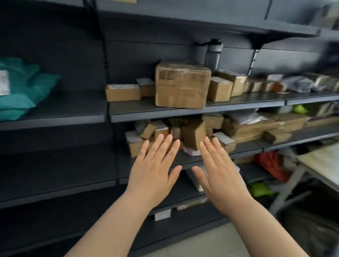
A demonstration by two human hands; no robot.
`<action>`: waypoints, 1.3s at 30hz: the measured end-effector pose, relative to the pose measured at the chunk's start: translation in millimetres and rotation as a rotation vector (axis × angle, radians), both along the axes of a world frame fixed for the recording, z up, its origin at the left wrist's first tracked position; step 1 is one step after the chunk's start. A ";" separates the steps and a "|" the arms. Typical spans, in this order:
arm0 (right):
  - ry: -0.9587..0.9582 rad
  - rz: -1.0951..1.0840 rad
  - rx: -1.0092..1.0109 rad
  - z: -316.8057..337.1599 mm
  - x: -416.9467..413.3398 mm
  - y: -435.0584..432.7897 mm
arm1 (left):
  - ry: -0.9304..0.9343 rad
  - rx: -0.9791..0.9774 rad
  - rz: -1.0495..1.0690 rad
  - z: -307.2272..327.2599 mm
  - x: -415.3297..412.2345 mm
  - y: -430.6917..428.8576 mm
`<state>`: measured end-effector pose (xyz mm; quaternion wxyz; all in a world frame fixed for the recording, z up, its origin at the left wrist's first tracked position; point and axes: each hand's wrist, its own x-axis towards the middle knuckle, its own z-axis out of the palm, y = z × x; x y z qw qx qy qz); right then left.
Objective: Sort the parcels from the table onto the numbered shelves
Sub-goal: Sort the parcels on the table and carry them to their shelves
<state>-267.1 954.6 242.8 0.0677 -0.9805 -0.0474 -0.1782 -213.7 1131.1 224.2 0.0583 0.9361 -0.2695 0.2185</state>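
A grey insulated bottle [214, 53] with a dark lid stands upright at the back edge of a dark shelf [246, 101]. Pale floor tiles [196, 248] show below. A dark, blurred bundle [313, 232] lies on the floor at far right.

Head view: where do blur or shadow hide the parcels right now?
Head view, centre: left hand, right hand and the large taped box read fairly sharp. Head view, right edge: smeared blur softens the table and the parcels near it. Head view, lower left: shelves lie in deep shadow; the wide lens bends shelf edges.
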 end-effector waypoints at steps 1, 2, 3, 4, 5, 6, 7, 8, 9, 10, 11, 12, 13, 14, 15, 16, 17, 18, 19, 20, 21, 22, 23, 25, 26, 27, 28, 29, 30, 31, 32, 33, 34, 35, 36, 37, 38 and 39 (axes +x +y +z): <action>0.007 -0.050 -0.020 0.2 -4.9 -27.8 | 0.015 0.008 -0.042 -2.9 3.9 -29.5; 0.017 -0.102 -0.036 0.1 -10.9 -53.7 | 0.028 0.024 -0.082 -6.0 6.5 -57.6; 0.028 -0.156 -0.045 -0.7 -17.7 -78.8 | 0.038 0.038 -0.121 -8.0 7.4 -85.4; 0.036 -0.210 -0.043 -0.7 -25.6 -101.2 | 0.049 0.051 -0.160 -10.3 7.6 -111.6; 0.047 -0.265 -0.042 -2.2 -33.5 -122.5 | 0.063 0.057 -0.202 -12.6 7.3 -136.6; 0.059 -0.319 -0.043 -3.8 -41.3 -141.6 | 0.080 0.062 -0.246 -15.3 6.7 -159.5; 0.070 -0.373 -0.039 -6.1 -48.8 -159.1 | 0.093 0.071 -0.289 -17.4 6.1 -180.9; 0.083 -0.426 -0.031 -9.1 -55.9 -175.0 | 0.104 0.083 -0.333 -19.1 5.4 -201.0; 0.096 -0.476 -0.022 -12.8 -62.6 -189.4 | 0.114 0.096 -0.375 -20.6 5.1 -220.1; 0.109 -0.522 -0.015 -17.0 -68.6 -202.3 | 0.122 0.111 -0.414 -21.9 4.6 -238.0; 0.119 -0.562 -0.010 -21.4 -74.3 -214.0 | 0.128 0.120 -0.449 -22.5 3.7 -255.2; 0.130 -0.598 -0.002 -24.9 -79.6 -224.6 | 0.132 0.124 -0.486 -23.8 3.2 -271.9; 0.138 -0.631 0.005 -28.3 -83.8 -234.2 | 0.134 0.124 -0.521 -24.7 2.8 -287.2; 0.145 -0.664 0.012 -30.8 -87.0 -243.5 | 0.136 0.126 -0.555 -25.7 3.5 -302.2; 0.151 -0.700 0.021 -33.4 -89.1 -253.4 | 0.137 0.128 -0.589 -26.7 5.0 -317.3; 0.154 -0.733 0.035 -35.6 -89.9 -263.4 | 0.137 0.131 -0.618 -27.4 7.9 -332.2; 0.152 -0.763 0.050 -37.3 -89.6 -273.4 | 0.133 0.135 -0.645 -27.7 11.8 -347.2; 0.150 -0.792 0.059 -39.3 -88.7 -283.3 | 0.126 0.142 -0.672 -28.5 16.6 -361.9; 0.149 -0.821 0.062 -40.8 -86.8 -293.0 | 0.115 0.150 -0.698 -28.9 21.8 -376.0; 0.148 -0.853 0.063 -41.9 -84.1 -302.8 | 0.105 0.157 -0.725 -27.7 27.2 -389.7; 0.142 -0.888 0.067 -42.0 -80.8 -312.5 | 0.099 0.159 -0.749 -26.3 33.1 -403.3; 0.132 -0.921 0.074 -40.9 -77.1 -322.2 | 0.099 0.156 -0.772 -25.0 39.3 -416.9; 0.123 -0.955 0.081 -39.1 -72.7 -332.2 | 0.113 0.153 -0.796 -23.7 45.6 -430.6; 0.110 -1.016 0.092 -36.0 -63.5 -352.6 | 0.123 0.163 -0.846 -23.6 58.3 -456.6; 0.099 -1.044 0.102 -34.5 -58.2 -361.9 | 0.115 0.172 -0.871 -24.4 65.1 -468.7; 0.089 -1.071 0.118 -34.5 -52.6 -370.3 | 0.110 0.181 -0.897 -25.0 71.9 -479.4; 0.085 -1.096 0.138 -35.7 -46.6 -377.6 | 0.109 0.188 -0.922 -26.3 79.6 -489.9; 0.087 -1.118 0.158 -38.1 -40.5 -384.1 | 0.111 0.192 -0.944 -28.4 87.6 -500.0; 0.088 -1.136 0.174 -41.8 -35.0 -390.3 | 0.119 0.195 -0.963 -31.3 95.4 -510.6; 0.085 -1.151 0.184 -45.9 -29.6 -396.6 | 0.133 0.197 -0.977 -33.4 102.3 -520.8; 0.084 -1.165 0.192 -50.7 -25.3 -403.1 | 0.143 0.201 -0.990 -36.8 108.3 -532.1; 0.081 -1.182 0.201 -55.4 -22.1 -409.7 | 0.155 0.199 -1.008 -38.8 113.4 -543.9; 0.079 -1.202 0.214 -60.3 -20.3 -416.2 | 0.158 0.199 -1.030 -41.5 116.9 -555.5; 0.077 -1.221 0.228 -64.4 -20.1 -421.9 | 0.153 0.217 -1.048 -44.6 118.6 -566.6; 0.078 -1.242 0.242 -67.3 -20.7 -427.4 | 0.140 0.243 -1.071 -48.3 118.5 -577.9; 0.086 -1.265 0.256 -70.9 -23.0 -433.5 | 0.143 0.253 -1.103 -50.1 117.0 -588.1; 0.087 -1.290 0.266 -73.1 -26.3 -440.0 | 0.155 0.258 -1.130 -54.4 114.8 -599.5; 0.078 -1.318 0.275 -74.5 -30.3 -447.7 | 0.162 0.280 -1.142 -58.5 112.1 -612.2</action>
